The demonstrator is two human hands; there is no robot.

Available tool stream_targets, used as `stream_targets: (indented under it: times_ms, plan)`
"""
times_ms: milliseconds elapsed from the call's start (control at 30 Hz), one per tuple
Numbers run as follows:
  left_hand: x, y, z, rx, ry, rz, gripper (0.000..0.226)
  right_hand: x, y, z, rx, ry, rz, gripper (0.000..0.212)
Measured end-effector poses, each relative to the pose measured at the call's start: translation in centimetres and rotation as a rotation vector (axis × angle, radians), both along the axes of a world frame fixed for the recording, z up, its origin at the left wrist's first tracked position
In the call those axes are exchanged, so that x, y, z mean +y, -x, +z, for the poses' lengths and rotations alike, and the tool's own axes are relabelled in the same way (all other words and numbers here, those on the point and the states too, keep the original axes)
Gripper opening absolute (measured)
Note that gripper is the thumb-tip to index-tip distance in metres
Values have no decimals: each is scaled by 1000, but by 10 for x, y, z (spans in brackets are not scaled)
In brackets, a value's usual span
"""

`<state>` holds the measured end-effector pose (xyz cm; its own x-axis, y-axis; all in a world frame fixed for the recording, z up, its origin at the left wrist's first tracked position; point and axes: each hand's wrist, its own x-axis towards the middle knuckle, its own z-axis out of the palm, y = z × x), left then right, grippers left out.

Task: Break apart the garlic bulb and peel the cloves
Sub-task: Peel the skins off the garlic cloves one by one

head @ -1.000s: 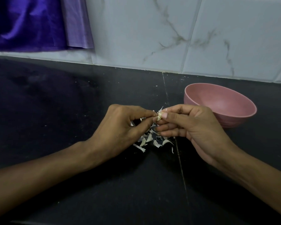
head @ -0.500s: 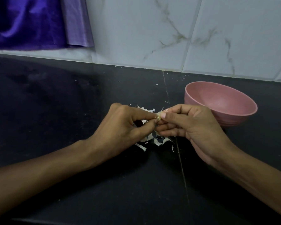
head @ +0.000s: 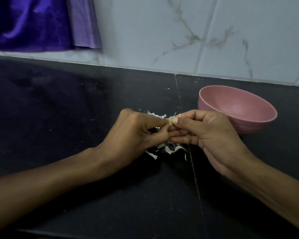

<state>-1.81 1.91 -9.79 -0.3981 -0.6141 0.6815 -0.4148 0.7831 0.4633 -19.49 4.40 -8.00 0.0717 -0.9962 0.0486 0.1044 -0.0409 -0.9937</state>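
- Nearest cam: both forearms come in from the bottom corners & meet mid-counter [head: 76,104], dark stone w/ a seam running away from the viewer.
- Left hand [head: 136,133]: fingers curled, thumb + forefinger tips nipping the left end of the garlic clove [head: 170,120]. Knuckles up, back of hand to cam.
- Right hand [head: 209,133]: also curled, thumb on top, forefinger behind, nipping the clove's right end. Other fingers tucked below, touching the left hand's fingers.
- Key relation: clove sits right betw the two sets of fingertips, held up off the counter, neither hand nearer than the other. Only a small pale bit shows; its long axis can't be told, mostly hidden by fingertips. A thin wisp of skin sticks up from it on the right-hand side.
- Judgement: peeling step in hand; next pull prob goes sideways, each hand drawing away from the other, so skin tears off along the gap betw them.
- Under the hands: loose peel scraps [head: 169,150] scattered on the counter, some just beyond the left knuckles too.
- Further, to the right: pink bowl [head: 259,118] just behind the right hand, close, its visible inside bare. Likely drop spot for the peeled clove, so right hand is better placed.
- No whole bulb in view.
- Farthest: marbled wall tiles [head: 162,31]; purple cloth [head: 33,23] hanging top left.
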Motion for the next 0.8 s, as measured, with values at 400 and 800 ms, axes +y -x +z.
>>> stream_targets:
  times_ms: [400,800]
  plan:
    - [0,-1,3,26,54,2,34,0,-1,0,-3,31,47,23]
    - [-5,-2,6,329,-456,-51,10,-5,4,1,38,44,94,28]
